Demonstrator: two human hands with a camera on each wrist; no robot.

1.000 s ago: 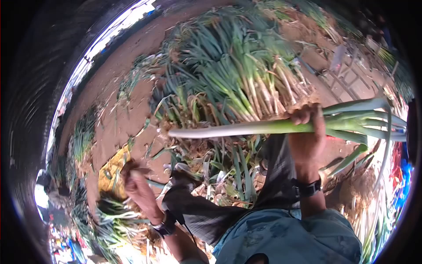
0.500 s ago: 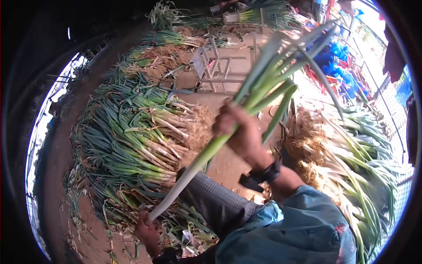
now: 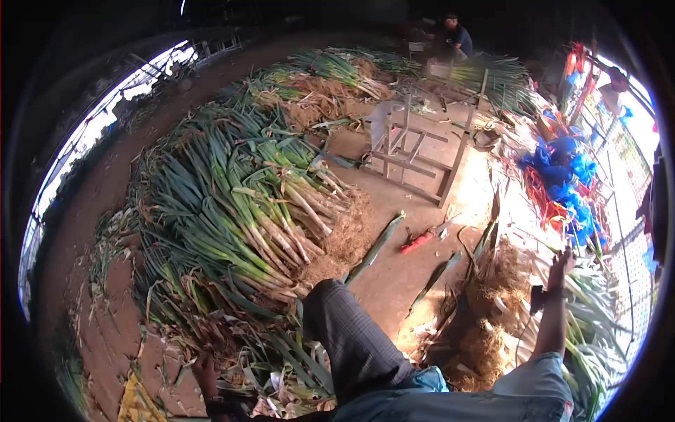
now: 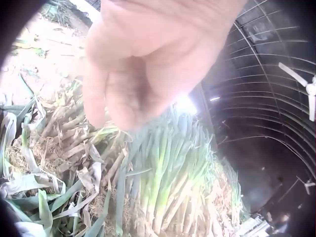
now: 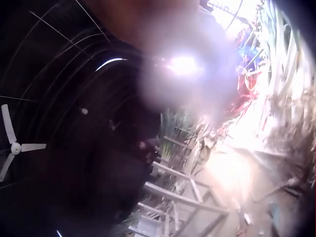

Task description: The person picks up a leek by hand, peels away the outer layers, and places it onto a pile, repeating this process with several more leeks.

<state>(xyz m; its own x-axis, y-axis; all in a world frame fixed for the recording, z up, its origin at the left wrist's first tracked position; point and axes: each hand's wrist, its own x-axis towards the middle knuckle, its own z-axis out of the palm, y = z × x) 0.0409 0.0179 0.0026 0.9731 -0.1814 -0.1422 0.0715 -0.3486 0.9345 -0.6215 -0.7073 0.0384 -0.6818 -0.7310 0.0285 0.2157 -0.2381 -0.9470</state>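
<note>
My right hand (image 3: 560, 266) reaches out over the pile of pale-stemmed leeks (image 3: 590, 316) on the right, fingers extended and no leek in its grasp. In the right wrist view, that hand is a blurred shape at the top. Low on the left, my left hand (image 3: 205, 373) hangs beside the leafy scraps (image 3: 281, 366) near my knee. The left wrist view shows the left hand (image 4: 143, 64) with fingers loosely bent and nothing visible between them. A large heap of untrimmed leeks (image 3: 239, 204), roots still on, lies before me.
A metal frame (image 3: 415, 151) stands on the floor ahead. Nearby lie a red-handled tool (image 3: 420, 241) and loose leaves (image 3: 376, 246). Blue plastic (image 3: 562, 169) is heaped by the mesh wall at right. Another person (image 3: 458, 36) is at the back.
The leek that my right hand gripped has left it, and that hand has swung right over the pale-stemmed pile. My left hand has come away from the leek's lower end. The view has turned right.
</note>
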